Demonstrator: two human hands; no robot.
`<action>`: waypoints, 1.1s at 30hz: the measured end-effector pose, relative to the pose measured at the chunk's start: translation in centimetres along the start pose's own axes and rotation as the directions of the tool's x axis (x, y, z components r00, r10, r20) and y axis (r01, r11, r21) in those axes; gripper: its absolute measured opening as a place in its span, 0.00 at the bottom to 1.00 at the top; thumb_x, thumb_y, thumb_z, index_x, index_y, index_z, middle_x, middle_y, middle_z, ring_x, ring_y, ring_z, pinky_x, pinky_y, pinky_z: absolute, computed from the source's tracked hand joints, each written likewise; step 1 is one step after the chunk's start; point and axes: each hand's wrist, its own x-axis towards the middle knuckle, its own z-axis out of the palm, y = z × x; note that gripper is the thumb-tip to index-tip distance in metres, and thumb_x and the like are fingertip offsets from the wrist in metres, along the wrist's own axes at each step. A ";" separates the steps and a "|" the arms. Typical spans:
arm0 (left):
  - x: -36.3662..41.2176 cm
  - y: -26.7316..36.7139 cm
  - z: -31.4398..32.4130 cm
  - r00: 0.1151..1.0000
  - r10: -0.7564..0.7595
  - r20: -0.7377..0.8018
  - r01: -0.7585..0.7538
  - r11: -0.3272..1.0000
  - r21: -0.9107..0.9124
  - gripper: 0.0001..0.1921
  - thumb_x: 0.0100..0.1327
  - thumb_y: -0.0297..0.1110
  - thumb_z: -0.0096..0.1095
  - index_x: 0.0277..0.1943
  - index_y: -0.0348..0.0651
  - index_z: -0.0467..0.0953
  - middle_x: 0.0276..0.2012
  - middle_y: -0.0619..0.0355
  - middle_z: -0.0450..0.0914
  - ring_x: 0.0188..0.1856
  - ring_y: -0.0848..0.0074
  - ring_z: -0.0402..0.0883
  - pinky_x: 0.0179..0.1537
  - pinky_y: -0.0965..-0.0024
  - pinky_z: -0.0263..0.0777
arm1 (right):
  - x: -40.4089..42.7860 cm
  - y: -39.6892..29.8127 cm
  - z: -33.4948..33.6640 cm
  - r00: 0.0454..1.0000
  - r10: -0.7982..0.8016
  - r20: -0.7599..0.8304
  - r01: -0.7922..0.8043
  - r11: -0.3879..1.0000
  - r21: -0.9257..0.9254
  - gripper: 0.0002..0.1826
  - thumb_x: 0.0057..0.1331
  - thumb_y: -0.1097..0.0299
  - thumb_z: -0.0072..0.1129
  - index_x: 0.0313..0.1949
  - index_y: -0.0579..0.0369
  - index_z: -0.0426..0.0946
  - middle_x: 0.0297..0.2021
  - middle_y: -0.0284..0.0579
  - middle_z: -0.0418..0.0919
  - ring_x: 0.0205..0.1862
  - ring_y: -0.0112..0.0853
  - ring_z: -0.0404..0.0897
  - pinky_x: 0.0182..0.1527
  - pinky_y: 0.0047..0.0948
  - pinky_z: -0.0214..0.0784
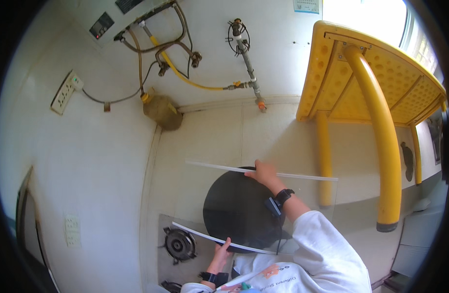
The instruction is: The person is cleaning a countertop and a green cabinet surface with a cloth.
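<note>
Both my hands hold a clear flat panel (pixel 308 194) edged with white strips along two sides. My right hand (pixel 264 172) grips the far strip (pixel 305 177), its fingers slightly blurred. At the near strip (pixel 195 231), my left hand (pixel 221 253) has its thumb over the edge. Through the panel shows a large dark round object (pixel 239 205); what it is I cannot tell. Each wrist wears a black band with a small device, and a dark cable hangs from the right one.
Left of the panel is a gas burner (pixel 179 244). A yellow stool (pixel 378 80) shows its underside at right, one leg (pixel 387 183) reaching toward me. Behind are a plastic jug (pixel 162 112), yellow hose (pixel 188 81), metal pipe (pixel 248 64) and power strip (pixel 63 93).
</note>
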 end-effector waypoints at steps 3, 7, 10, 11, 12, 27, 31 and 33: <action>3.5 1.3 -1.6 0.999 0.017 -0.034 -0.016 1.000 0.015 0.26 0.65 0.39 0.65 0.61 0.42 0.64 0.52 0.54 0.74 0.52 0.67 0.77 0.51 0.55 0.74 | 3.0 -1.2 2.5 1.000 0.003 -0.031 -0.002 0.999 0.040 0.34 0.54 0.37 0.64 0.39 0.60 0.75 0.34 0.59 0.81 0.39 0.53 0.81 0.42 0.48 0.72; 6.6 5.9 -1.9 0.998 -0.002 -0.055 0.005 0.998 0.061 0.26 0.64 0.43 0.66 0.59 0.41 0.66 0.51 0.55 0.76 0.53 0.67 0.77 0.50 0.55 0.74 | 8.2 -3.2 4.6 0.999 0.014 0.036 -0.017 0.997 0.080 0.34 0.54 0.37 0.64 0.40 0.61 0.73 0.34 0.59 0.81 0.40 0.53 0.80 0.42 0.49 0.72; 9.7 7.9 -2.9 0.999 -0.004 -0.053 0.008 0.997 0.071 0.27 0.64 0.45 0.66 0.59 0.43 0.65 0.52 0.56 0.75 0.53 0.67 0.77 0.51 0.54 0.74 | 11.8 -4.8 5.8 0.999 -0.030 0.014 0.028 0.990 0.137 0.34 0.55 0.38 0.64 0.41 0.62 0.73 0.34 0.60 0.80 0.41 0.54 0.80 0.43 0.48 0.72; 10.7 8.6 -3.0 0.998 -0.009 -0.067 0.013 0.998 0.065 0.27 0.64 0.45 0.66 0.60 0.43 0.65 0.53 0.56 0.75 0.53 0.67 0.77 0.51 0.54 0.73 | 13.0 -4.8 6.5 1.000 -0.021 0.018 0.018 0.990 0.137 0.34 0.55 0.38 0.64 0.41 0.62 0.73 0.34 0.60 0.80 0.41 0.54 0.80 0.43 0.48 0.72; 11.5 9.0 -3.1 0.996 -0.016 -0.083 0.020 0.998 0.057 0.27 0.63 0.45 0.66 0.60 0.43 0.65 0.53 0.56 0.75 0.53 0.67 0.77 0.52 0.54 0.73 | 14.2 -4.7 7.3 1.000 -0.031 0.004 0.030 0.986 0.164 0.34 0.56 0.39 0.64 0.42 0.62 0.72 0.35 0.60 0.80 0.41 0.54 0.80 0.43 0.48 0.71; 19.0 10.5 -2.8 0.990 -0.131 -0.058 0.137 0.983 0.125 0.30 0.62 0.46 0.67 0.61 0.43 0.64 0.52 0.56 0.75 0.51 0.70 0.77 0.51 0.63 0.74 | 22.3 -1.9 12.9 0.996 -0.032 0.086 0.011 0.974 0.226 0.32 0.55 0.41 0.66 0.42 0.61 0.76 0.37 0.58 0.80 0.43 0.54 0.78 0.45 0.47 0.70; 19.7 11.4 -2.0 0.986 -0.159 -0.053 0.166 0.971 0.174 0.34 0.60 0.48 0.70 0.62 0.37 0.64 0.53 0.53 0.74 0.50 0.69 0.78 0.48 0.65 0.77 | 23.5 -2.0 13.2 0.997 -0.015 0.078 0.002 0.984 0.175 0.33 0.54 0.40 0.66 0.41 0.61 0.76 0.40 0.58 0.79 0.45 0.52 0.78 0.48 0.47 0.71; 19.9 11.5 -2.0 0.981 -0.148 -0.126 0.177 0.948 0.266 0.34 0.58 0.50 0.71 0.57 0.32 0.68 0.49 0.52 0.77 0.42 0.71 0.81 0.40 0.69 0.79 | 23.9 -2.5 13.5 0.995 -0.001 0.099 -0.012 0.991 0.131 0.33 0.54 0.40 0.66 0.42 0.61 0.75 0.42 0.58 0.78 0.46 0.52 0.78 0.48 0.46 0.71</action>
